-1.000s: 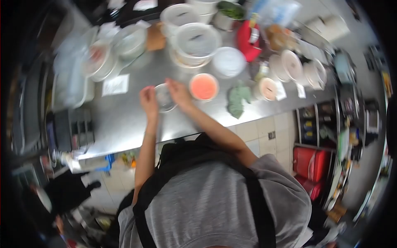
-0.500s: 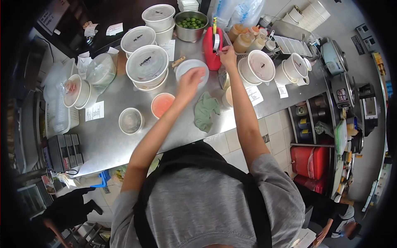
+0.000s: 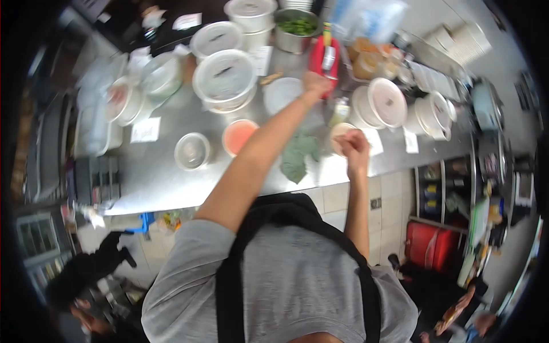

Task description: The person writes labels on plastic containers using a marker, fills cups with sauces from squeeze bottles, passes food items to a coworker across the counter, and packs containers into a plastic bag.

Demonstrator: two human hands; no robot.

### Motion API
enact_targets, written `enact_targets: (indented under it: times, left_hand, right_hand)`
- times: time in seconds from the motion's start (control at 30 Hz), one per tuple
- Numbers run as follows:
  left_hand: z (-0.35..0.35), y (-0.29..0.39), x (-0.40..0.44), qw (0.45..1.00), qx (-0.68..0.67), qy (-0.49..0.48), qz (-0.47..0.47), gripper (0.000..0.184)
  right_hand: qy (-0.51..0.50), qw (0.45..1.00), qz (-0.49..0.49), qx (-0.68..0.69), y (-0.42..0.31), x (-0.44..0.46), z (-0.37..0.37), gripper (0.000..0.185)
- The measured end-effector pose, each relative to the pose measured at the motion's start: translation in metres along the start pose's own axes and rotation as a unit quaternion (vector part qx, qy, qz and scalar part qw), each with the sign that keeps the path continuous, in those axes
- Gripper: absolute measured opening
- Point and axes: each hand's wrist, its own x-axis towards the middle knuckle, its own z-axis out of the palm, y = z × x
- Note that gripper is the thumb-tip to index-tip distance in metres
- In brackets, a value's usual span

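Note:
My left hand (image 3: 316, 84) reaches across to the near end of a red tape dispenser (image 3: 325, 60) with a pale roll. It overlaps the dispenser, but blur hides its fingers. My right hand (image 3: 354, 147) is curled, fingertips together, over the right side of a small tub with beige contents (image 3: 338, 132); whatever sits in the pinch is hidden. A white round lid (image 3: 283, 96) lies left of the dispenser. A crumpled green cloth (image 3: 297, 159) rests between my forearms. Left of my left forearm stand a tub with pink-red contents (image 3: 240, 136) and a clear-lidded tub (image 3: 193, 151).
Large lidded tubs (image 3: 224, 80) stand at the back left, beside a metal pot of green produce (image 3: 296, 30). Sauce bottles (image 3: 369, 60) and more lidded tubs (image 3: 388, 102) stand on the right. Paper slips (image 3: 146, 130) lie about. Other people (image 3: 94, 263) are at the lower edges.
My right hand has left the tape dispenser and come down to the beige tub. My left hand has moved from above the white lid to the dispenser. The view has shifted and blurred.

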Motion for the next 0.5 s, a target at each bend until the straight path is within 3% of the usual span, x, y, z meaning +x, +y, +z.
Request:
enact_targets:
  times: [0.03,0.07,0.1,0.13,0.17,0.2,0.23,0.27,0.37,0.43,0.5]
  left_hand:
    - [0.008,-0.007,0.004,0.975,0.184,0.087,0.090,0.009]
    - [-0.003,0.025,-0.033,0.962,0.236,0.116,0.078,0.010]
    - [0.011,0.004,-0.018,0.962,0.192,0.168,0.093,0.012]
    - [-0.006,0.025,-0.043,0.971,0.171,0.063,0.155,0.016]
    - [-0.022,0.047,-0.070,0.985,0.020,0.027,0.171,0.018]
    - [-0.026,0.047,-0.068,0.951,-0.224,-0.025,0.210,0.016]
    - [-0.059,0.078,-0.106,0.915,-0.304,-0.062,0.259,0.013]
    - [-0.099,0.102,-0.143,0.919,-0.238,-0.042,0.311,0.016]
    - [-0.217,0.132,-0.238,0.934,-0.159,0.056,0.313,0.014]
    - [-0.281,0.104,-0.251,0.930,-0.126,0.174,0.299,0.010]
    - [-0.336,0.060,-0.250,0.919,-0.007,0.277,0.281,0.008]
  right_hand:
    - [-0.002,1.000,0.025,-0.008,0.002,0.001,-0.002,0.016]
    - [-0.012,0.999,0.037,0.009,0.003,0.000,-0.003,0.012]
    - [-0.015,0.998,0.048,0.026,0.003,-0.003,-0.003,0.009]
    - [-0.037,0.995,0.077,0.045,0.004,-0.008,-0.006,0.008]
    - [-0.055,0.991,0.103,0.061,0.002,-0.016,-0.008,0.010]
    - [-0.045,0.990,0.116,0.060,-0.007,-0.029,0.003,0.011]
    - [-0.051,0.990,0.120,0.059,-0.014,-0.043,0.015,0.011]
    - [-0.108,0.985,0.117,0.067,-0.020,-0.056,0.029,0.012]
    - [-0.267,0.956,0.110,0.054,-0.028,-0.087,0.085,0.014]
    - [-0.329,0.932,0.144,0.055,-0.022,-0.096,0.135,0.014]
    - [-0.344,0.931,0.118,0.029,0.004,-0.098,0.180,0.013]
